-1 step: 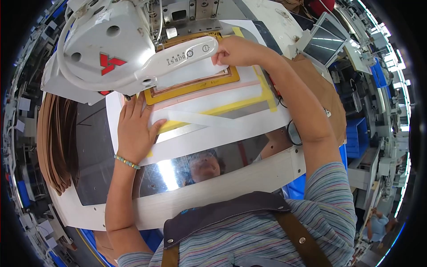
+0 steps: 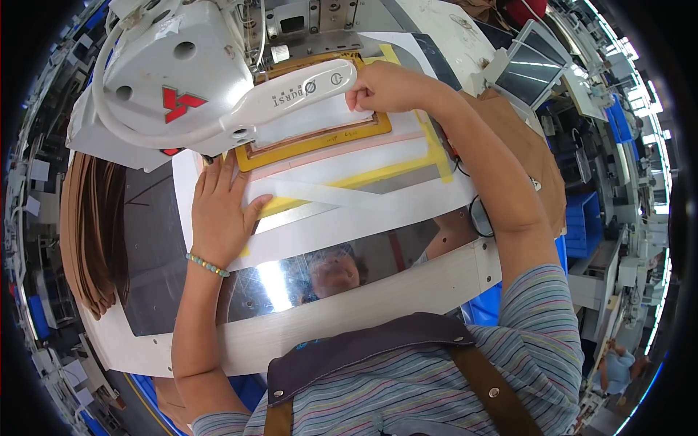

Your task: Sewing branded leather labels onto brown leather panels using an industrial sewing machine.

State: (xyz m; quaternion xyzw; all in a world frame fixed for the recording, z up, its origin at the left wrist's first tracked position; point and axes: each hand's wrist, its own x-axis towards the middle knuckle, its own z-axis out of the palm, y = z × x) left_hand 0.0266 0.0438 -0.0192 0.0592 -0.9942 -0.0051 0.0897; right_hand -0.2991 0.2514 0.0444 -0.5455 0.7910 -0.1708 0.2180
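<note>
Beneath the white machine head [image 2: 167,80], and partly hidden by its slim white arm [image 2: 298,94], the yellow frame [image 2: 320,145] lies flat over a white sheet [image 2: 429,196] with a white panel [image 2: 302,125] showing inside it. The left hand [image 2: 224,211] rests palm down, fingers spread and thumb apart, its fingertips at the frame's near left corner; whether they press on it or sit just beside it, I cannot tell. The right hand [image 2: 385,86] has its fingers curled together by the arm's rounded tip, over the frame's right end (whether anything is pinched there, I cannot tell).

The likeliest trouble, in my judgement, is skewing: uneven pressure from the two hands could turn the frame on the smooth-looking sheet, or drag the panel out of line within it. The left fingertips also lie close under the machine head, so a careless slide forward could bring them against it.

The frame's long axis appears to run sideways across the person, slanting so that its right end sits farther away than its left. Its near long bar faces the person, roughly parallel to the yellow tape [image 2: 349,176].
</note>
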